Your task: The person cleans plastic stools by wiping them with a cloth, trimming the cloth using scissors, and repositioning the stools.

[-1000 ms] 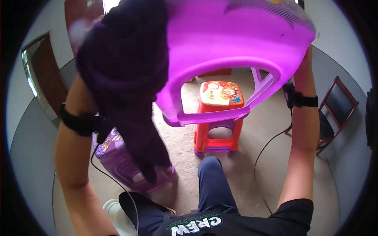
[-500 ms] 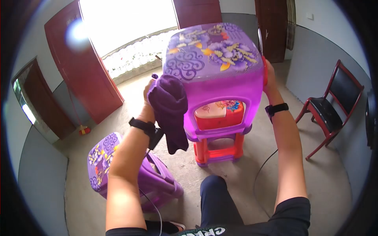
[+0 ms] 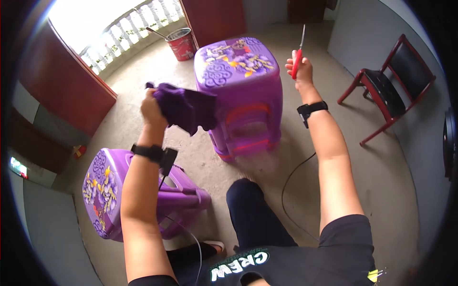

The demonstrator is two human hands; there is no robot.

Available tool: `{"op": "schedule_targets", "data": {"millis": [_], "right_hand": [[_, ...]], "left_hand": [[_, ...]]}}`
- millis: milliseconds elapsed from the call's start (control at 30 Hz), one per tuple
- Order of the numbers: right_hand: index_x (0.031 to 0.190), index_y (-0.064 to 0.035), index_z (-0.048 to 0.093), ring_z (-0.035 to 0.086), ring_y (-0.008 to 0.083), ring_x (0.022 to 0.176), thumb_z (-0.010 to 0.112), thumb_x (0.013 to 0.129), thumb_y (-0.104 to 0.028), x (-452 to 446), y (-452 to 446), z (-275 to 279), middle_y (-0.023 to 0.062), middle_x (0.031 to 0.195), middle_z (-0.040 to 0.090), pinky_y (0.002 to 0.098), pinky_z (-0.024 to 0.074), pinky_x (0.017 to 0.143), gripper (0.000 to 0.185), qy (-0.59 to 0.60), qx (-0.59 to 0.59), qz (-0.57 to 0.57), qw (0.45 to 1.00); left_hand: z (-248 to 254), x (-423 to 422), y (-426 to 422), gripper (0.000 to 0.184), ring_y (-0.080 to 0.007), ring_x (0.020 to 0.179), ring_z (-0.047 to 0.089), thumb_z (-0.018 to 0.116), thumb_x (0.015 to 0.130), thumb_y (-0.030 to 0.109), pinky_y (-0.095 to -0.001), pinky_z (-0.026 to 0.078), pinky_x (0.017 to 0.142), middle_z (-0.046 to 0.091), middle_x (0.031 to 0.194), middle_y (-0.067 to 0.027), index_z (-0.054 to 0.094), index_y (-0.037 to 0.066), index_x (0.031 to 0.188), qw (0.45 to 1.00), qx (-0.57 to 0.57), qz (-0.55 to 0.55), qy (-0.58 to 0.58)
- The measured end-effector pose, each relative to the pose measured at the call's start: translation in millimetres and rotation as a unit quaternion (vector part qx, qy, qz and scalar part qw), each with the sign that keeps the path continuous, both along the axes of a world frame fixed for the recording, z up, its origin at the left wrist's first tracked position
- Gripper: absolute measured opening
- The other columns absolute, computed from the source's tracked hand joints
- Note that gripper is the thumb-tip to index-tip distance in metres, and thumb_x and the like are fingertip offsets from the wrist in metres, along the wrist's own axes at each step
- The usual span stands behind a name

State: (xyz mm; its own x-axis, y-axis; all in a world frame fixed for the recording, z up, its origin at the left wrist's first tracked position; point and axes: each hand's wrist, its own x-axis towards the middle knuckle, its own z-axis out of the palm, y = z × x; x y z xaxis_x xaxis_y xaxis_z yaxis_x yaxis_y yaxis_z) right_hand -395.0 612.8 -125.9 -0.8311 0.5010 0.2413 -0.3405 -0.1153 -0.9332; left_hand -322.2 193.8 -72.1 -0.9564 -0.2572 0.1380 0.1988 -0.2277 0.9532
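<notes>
My left hand point(image 3: 151, 108) is closed on a dark purple cloth point(image 3: 183, 107), which hangs bunched to the right of the fist. In my right hand point(image 3: 306, 74) is a pair of red-handled scissors point(image 3: 297, 64), its blade end pointing up and away. Between and beyond my hands stands a purple flower-topped stool point(image 3: 238, 64), upright over a red stool whose parts show through its openings. Neither hand touches this stack; the cloth hangs in front of its left side. A second purple stool point(image 3: 102, 190) lies tipped over at the left, partly behind my left forearm.
A black-seated chair point(image 3: 389, 93) stands by the wall on the right. A red bucket point(image 3: 182, 45) with a stick in it is near the doorway. A thin cable point(image 3: 285, 190) crosses the floor beside my leg point(image 3: 253, 214).
The purple stool has gone from between my hands down over the red stool, and my hands have moved apart off it. The scissors now show fully. My view has tilted down.
</notes>
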Motion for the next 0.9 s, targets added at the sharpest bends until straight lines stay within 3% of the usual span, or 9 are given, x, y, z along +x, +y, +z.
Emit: {"op": "schedule_targets", "data": {"millis": [67,200,300,433,467,567,700,833,900], "right_hand": [[0.093,-0.005,0.054,0.059,0.0101,0.06,0.061,0.087,-0.044,42.6,15.4,1.7,0.0067,0.081,0.063,0.0209,0.0455,0.049,0.04,-0.011,0.002,0.014,1.0],[0.096,-0.0059,0.053,0.057,0.0077,0.061,0.056,0.09,-0.039,154.4,3.9,2.1,0.0047,0.082,0.061,0.0201,0.0438,0.05,0.034,-0.053,-0.034,0.078,0.995],[0.098,-0.0088,0.052,0.058,0.0094,0.06,0.055,0.09,-0.034,236.5,-53.6,-10.3,0.006,0.084,0.062,0.0212,0.0435,0.048,0.026,-0.057,-0.087,0.221,0.97],[0.095,-0.0056,0.054,0.058,0.0137,0.076,0.049,0.093,-0.029,326.4,-178.5,-31.5,0.0088,0.092,0.061,0.0279,0.0482,0.066,0.024,-0.129,-0.113,0.424,0.889],[0.097,-0.0044,0.054,0.056,0.0121,0.079,0.055,0.092,-0.027,341.5,-213.7,-54.8,0.0071,0.091,0.059,0.0279,0.047,0.07,0.023,-0.073,0.019,0.437,0.897],[0.106,-0.0042,0.051,0.053,0.009,0.091,0.059,0.091,-0.025,397.9,-290.9,-76.5,0.0054,0.094,0.057,0.0245,0.0429,0.082,0.027,-0.078,0.118,0.485,0.863],[0.107,-0.003,0.053,0.05,0.007,0.091,0.059,0.091,-0.025,460.6,-327.3,-105.7,0.0021,0.099,0.055,0.0242,0.0428,0.083,0.027,-0.152,-0.02,0.584,0.797],[0.103,-0.0013,0.056,0.052,0.0072,0.084,0.062,0.09,-0.022,476.7,-323.5,-122.9,0.0013,0.092,0.058,0.0238,0.0448,0.077,0.026,-0.179,0.074,0.569,0.799],[0.102,-0.0015,0.057,0.052,0.0071,0.082,0.063,0.089,-0.022,477.5,-318.3,-110.0,0.0015,0.089,0.058,0.0243,0.0454,0.075,0.024,-0.176,0.112,0.539,0.816]], "left_hand": [[-6.4,41.3,-24.6,0.029,-0.023,0.072,0.065,0.035,0.089,0.017,-0.0372,0.055,0.069,0.065,0.082,-0.0116,0.06,0.003,0.09,0.985,0.142,-0.095,0.0],[-11.0,159.0,-50.7,0.033,-0.0259,0.074,0.066,0.038,0.085,0.026,-0.0397,0.055,0.073,0.064,0.078,-0.013,0.062,0.002,0.082,0.976,0.199,-0.073,-0.047],[-39.2,235.9,-68.9,0.034,-0.0252,0.074,0.064,0.037,0.083,0.025,-0.0393,0.053,0.073,0.064,0.077,-0.0131,0.061,0.001,0.081,0.976,0.197,-0.083,-0.031],[-76.7,321.6,-49.7,0.033,-0.0255,0.075,0.063,0.038,0.082,0.027,-0.0379,0.052,0.075,0.064,0.078,-0.0129,0.06,0.001,0.08,0.954,0.283,-0.065,-0.073],[-83.7,341.3,-43.1,0.032,-0.0256,0.075,0.063,0.038,0.083,0.026,-0.0382,0.051,0.076,0.064,0.079,-0.0129,0.059,0.002,0.08,0.952,0.29,-0.054,-0.082],[-101.6,391.3,-32.1,0.029,-0.0233,0.074,0.063,0.04,0.086,0.024,-0.0363,0.051,0.075,0.064,0.079,-0.0102,0.059,0.003,0.079,0.956,0.283,0.012,-0.08],[-108.0,446.7,-30.6,0.038,-0.0214,0.081,0.063,0.041,0.09,0.038,-0.0346,0.051,0.079,0.064,0.082,-0.0077,0.061,0.006,0.087,0.932,0.353,-0.018,-0.075],[-126.0,476.4,-19.8,0.048,-0.0215,0.085,0.062,0.045,0.089,0.053,-0.036,0.051,0.082,0.064,0.091,-0.0067,0.06,0.008,0.094,0.917,0.384,0.035,-0.106],[-128.1,483.2,-17.9,0.057,-0.0225,0.09,0.062,0.046,0.087,0.061,-0.0371,0.05,0.086,0.064,0.095,-0.0075,0.06,0.008,0.098,0.91,0.405,-0.032,-0.084]]}}
